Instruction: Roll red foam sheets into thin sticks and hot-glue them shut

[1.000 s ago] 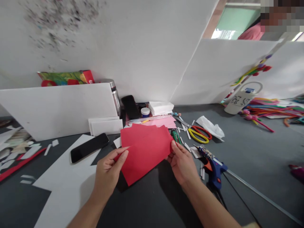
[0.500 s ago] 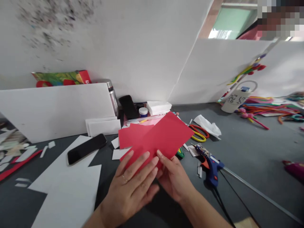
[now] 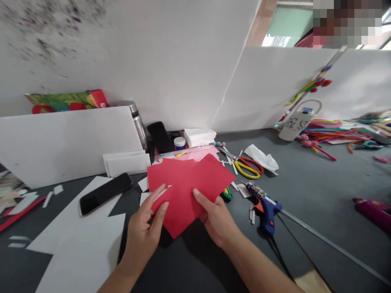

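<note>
Held: one red sheet [image 3: 180,207], over the near middle of the worktop [image 3: 314,183]. Right hand [image 3: 215,221]: thumb flat on the upper face, fingers tucked beneath, grip closed on the right part of the near edge. Left hand [image 3: 143,232]: thumb and forefinger slightly parted about the left corner; whether they pinch it cannot be told from this angle.

Step in hand, as judged: handling and squaring the sheet between both hands. Next move calls for a light, even hold at the edges, free of creasing.

Near left: white sheets [image 3: 82,240], overlapping; phone [image 3: 105,193], black, resting upon them.

Near right: glue gun [image 3: 269,215], blue, lying on its side, clear of the right hand.

Middle: more red paper [image 3: 165,171], just beyond the held sheet; cutter [image 3: 227,194], green, partly covered by the sheet; scissors [image 3: 241,161], red and yellow handles; tissue [image 3: 262,159], crumpled, beside them.

Far: pink paper [image 3: 201,154]; jar [image 3: 179,143], white lid; flask [image 3: 139,128], steel, behind a white board [image 3: 70,146]; bottle [image 3: 296,128], pale, upright, far right.
</note>
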Tool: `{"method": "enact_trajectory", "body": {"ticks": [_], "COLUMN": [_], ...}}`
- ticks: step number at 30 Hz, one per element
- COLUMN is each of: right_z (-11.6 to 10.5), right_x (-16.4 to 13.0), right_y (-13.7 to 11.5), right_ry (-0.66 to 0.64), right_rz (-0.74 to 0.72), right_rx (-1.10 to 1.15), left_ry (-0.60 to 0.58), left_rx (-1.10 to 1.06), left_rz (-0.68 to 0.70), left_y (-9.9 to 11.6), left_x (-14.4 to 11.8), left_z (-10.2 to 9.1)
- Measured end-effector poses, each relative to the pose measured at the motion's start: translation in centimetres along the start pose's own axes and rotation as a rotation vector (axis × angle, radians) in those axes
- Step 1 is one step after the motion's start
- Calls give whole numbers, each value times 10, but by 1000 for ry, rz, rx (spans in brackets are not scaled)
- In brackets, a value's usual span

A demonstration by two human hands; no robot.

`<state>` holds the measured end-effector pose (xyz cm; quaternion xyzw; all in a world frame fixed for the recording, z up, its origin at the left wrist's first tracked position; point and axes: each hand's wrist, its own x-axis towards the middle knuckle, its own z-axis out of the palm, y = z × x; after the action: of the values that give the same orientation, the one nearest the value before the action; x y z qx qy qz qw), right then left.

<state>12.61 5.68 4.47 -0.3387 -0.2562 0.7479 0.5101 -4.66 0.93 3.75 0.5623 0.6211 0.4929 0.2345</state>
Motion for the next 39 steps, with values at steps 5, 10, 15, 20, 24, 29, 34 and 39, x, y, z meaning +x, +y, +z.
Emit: {"method": "enact_trajectory", "body": {"ticks": [5,10,15,20,24,29,34,39], "right_z": [-18,-29,-23,-20,-39,-67,-65,-53], "right_x": [16,20,8,-8,-22,-45,-59,-57], "right_y": [-20,-40,-54,-62,-61,-58,-42,-18], "right_ry": [216,296,154,124,53,-102,-37,-447], "right_rz": [-146,-254,-317,-294,-367,-356,-691,-730], "right_rx": [-31,-97,-545,-833,-1173,-1699,-1988,-1981], "left_ry": [71,6,-1,48,-404,-716,-767,-752], "left_rx": [-31,-140,7,224,288,358,371,470], "left_rz": [-80,-182,-37,387,490,375,392,563], "left_y": [3,-11,-20,4,14,4,-2,-1], "left_x": [5,16,26,21,8,2,4,2], "left_z": [-7,-17,-22,-19,-9,2,1,4]}}
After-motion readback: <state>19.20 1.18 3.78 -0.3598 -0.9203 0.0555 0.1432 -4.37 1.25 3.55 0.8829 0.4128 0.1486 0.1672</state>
